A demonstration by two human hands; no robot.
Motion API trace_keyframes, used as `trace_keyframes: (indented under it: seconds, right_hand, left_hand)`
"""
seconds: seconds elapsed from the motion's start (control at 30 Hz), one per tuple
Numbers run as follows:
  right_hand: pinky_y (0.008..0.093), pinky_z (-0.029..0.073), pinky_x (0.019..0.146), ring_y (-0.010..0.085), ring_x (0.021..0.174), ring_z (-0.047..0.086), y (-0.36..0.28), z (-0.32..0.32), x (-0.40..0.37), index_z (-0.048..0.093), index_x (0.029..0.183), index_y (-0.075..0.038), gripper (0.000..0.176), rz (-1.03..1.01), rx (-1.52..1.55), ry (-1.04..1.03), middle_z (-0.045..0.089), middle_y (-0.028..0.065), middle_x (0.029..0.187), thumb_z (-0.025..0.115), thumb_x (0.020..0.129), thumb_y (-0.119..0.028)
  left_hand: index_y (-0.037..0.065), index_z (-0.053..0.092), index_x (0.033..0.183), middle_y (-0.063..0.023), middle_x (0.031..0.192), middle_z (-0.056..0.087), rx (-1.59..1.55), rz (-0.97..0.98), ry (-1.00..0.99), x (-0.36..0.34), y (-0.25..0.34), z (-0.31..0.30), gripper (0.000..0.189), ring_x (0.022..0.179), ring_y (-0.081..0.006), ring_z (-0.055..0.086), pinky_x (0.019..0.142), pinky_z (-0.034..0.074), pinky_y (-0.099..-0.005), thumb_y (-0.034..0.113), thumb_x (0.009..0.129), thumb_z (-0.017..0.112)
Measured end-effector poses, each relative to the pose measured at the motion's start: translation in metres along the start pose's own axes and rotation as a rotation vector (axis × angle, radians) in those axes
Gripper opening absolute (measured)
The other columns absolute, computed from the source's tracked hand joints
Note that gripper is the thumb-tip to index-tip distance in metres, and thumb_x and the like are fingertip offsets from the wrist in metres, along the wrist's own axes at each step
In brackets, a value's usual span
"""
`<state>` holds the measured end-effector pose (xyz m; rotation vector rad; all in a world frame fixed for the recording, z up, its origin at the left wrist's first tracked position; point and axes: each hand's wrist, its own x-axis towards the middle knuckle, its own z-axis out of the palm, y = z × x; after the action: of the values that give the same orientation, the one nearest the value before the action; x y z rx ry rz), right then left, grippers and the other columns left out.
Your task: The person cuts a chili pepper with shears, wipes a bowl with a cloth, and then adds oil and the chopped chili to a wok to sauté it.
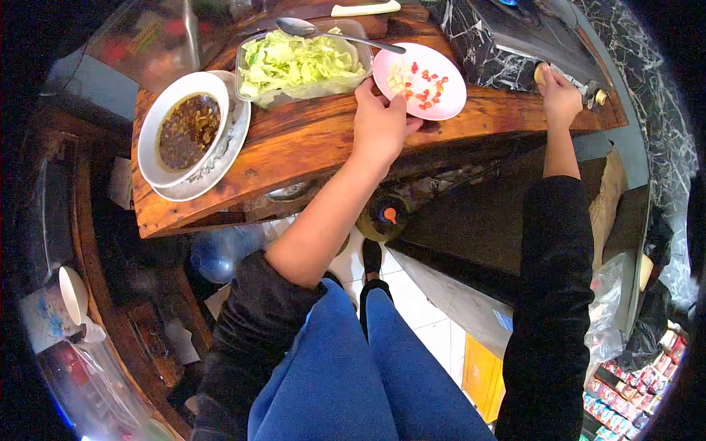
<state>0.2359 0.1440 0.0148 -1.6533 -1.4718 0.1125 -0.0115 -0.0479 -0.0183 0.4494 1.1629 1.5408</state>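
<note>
The left hand (382,121) pinches the near rim of a plate (456,92) at the counter's (309,136) front edge; the oval's long axis slants from upper left to lower right. The right hand (562,101) curls around a stove (507,70) knob (540,73).

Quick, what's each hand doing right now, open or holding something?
Left hand: closed on the near rim of the plate of chopped red and pale pieces.
Right hand: fingers closed on a knob.
</note>
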Motion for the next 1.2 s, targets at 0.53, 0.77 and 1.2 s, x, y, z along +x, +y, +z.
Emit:
trace_keyframes:
  seconds: [0.53,0.77,1.2]
  right_hand:
    - [0.0242,0.049,0.058,0.0158,0.056,0.063,-0.01,-0.003,-0.004,0.066,0.082,-0.002,0.039,-0.005,-0.044,-0.018,0.063,0.0101,0.064,0.066,0.069,-0.039]
    - [0.0237,0.049,0.058,0.0153,0.057,0.063,-0.016,-0.005,-0.006,0.066,0.083,-0.002,0.037,0.054,-0.048,-0.033,0.064,0.0099,0.067,0.067,0.069,-0.036]
    - [0.0323,0.046,0.074,0.023,0.07,0.063,-0.005,-0.006,-0.001,0.063,0.09,-0.002,0.052,0.025,-0.154,-0.11,0.064,0.014,0.075,0.06,0.07,-0.05]
  left_hand:
    - [-0.003,0.022,0.118,-0.0164,0.11,0.044,0.032,-0.011,-0.062,-0.007,0.009,-0.001,0.046,0.095,-0.0237,0.053,0.072,0.053,-0.0328,-0.005,0.078,0.044]
    - [-0.003,0.022,0.121,-0.017,0.106,0.044,0.028,-0.052,-0.098,-0.031,0.016,0.003,0.048,0.092,-0.0254,0.054,0.076,0.051,-0.0344,-0.003,0.078,0.042]
    - [-0.003,0.025,0.118,-0.0149,0.105,0.045,0.032,-0.072,-0.16,-0.055,0.021,-0.005,0.045,0.089,-0.0224,0.055,0.075,0.052,-0.0332,0.001,0.078,0.044]
